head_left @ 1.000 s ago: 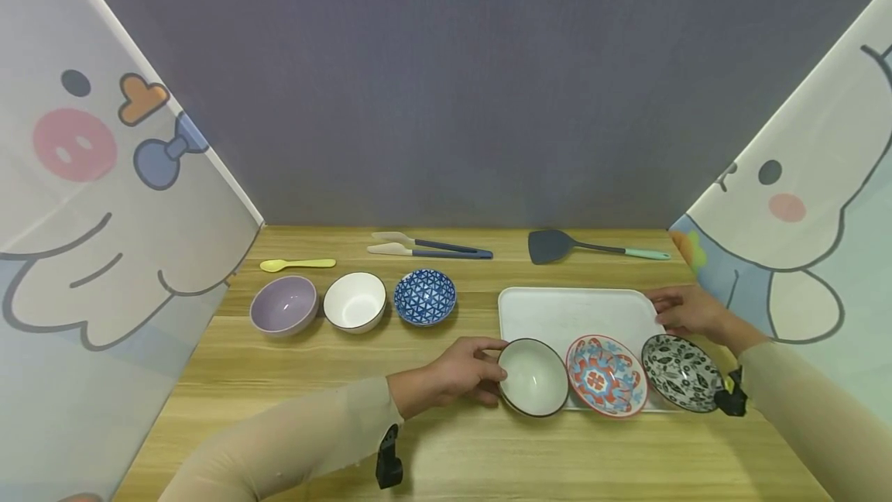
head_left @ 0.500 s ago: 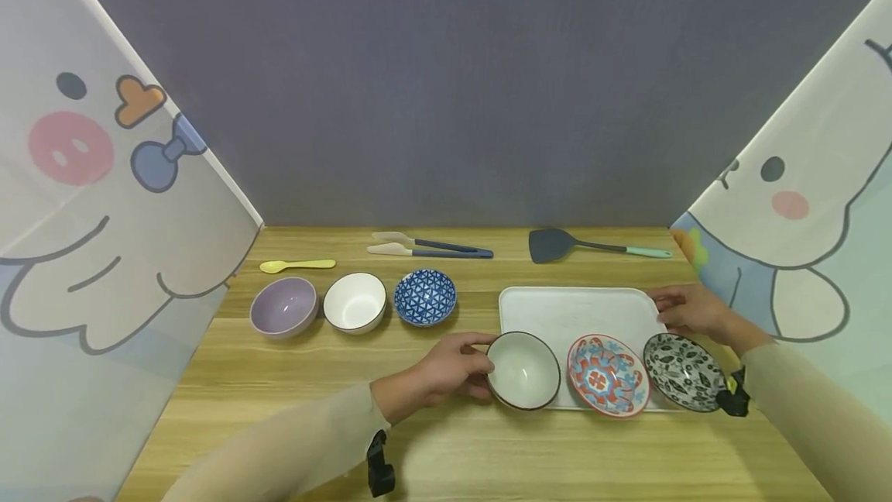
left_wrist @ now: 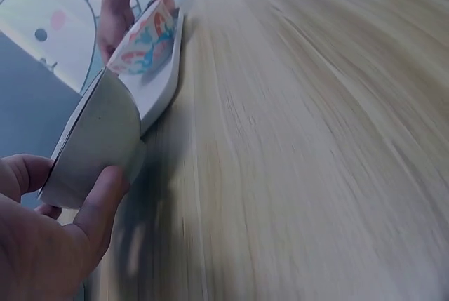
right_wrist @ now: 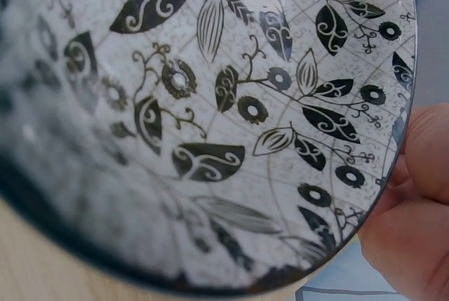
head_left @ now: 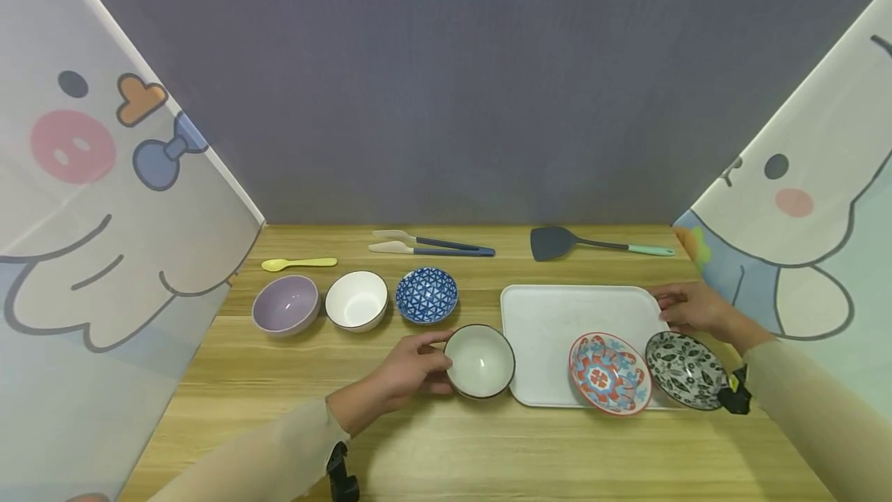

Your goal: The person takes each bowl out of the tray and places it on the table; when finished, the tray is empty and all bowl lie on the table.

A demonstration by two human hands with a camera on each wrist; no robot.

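Note:
My left hand [head_left: 411, 366] grips the left side of a white bowl with a dark rim [head_left: 481, 362], beside the tray's left edge. In the left wrist view, the thumb and fingers hold that bowl [left_wrist: 98, 139] at its rim and outer wall. My right hand [head_left: 690, 307] holds the right edge of the white tray [head_left: 543, 316] with curled fingertips. On the tray's front part sits a red-and-blue patterned bowl [head_left: 609, 374]; a black-and-white leaf-patterned bowl [head_left: 686, 370] is right of it, overlapping the tray's corner. The leaf-patterned bowl [right_wrist: 231, 118] fills most of the right wrist view.
Left of the tray stand a purple bowl [head_left: 286, 306], a white bowl [head_left: 357, 300] and a blue patterned bowl [head_left: 427, 296]. Behind lie a yellow spoon [head_left: 300, 263], tongs [head_left: 446, 249] and a spatula [head_left: 554, 243]. Panels border the wooden table [head_left: 488, 455] at the back and sides.
My left hand has carried the dark-rimmed white bowl leftward, from over the tray's front left corner to beside its left edge. My right hand and the other bowls have stayed in place.

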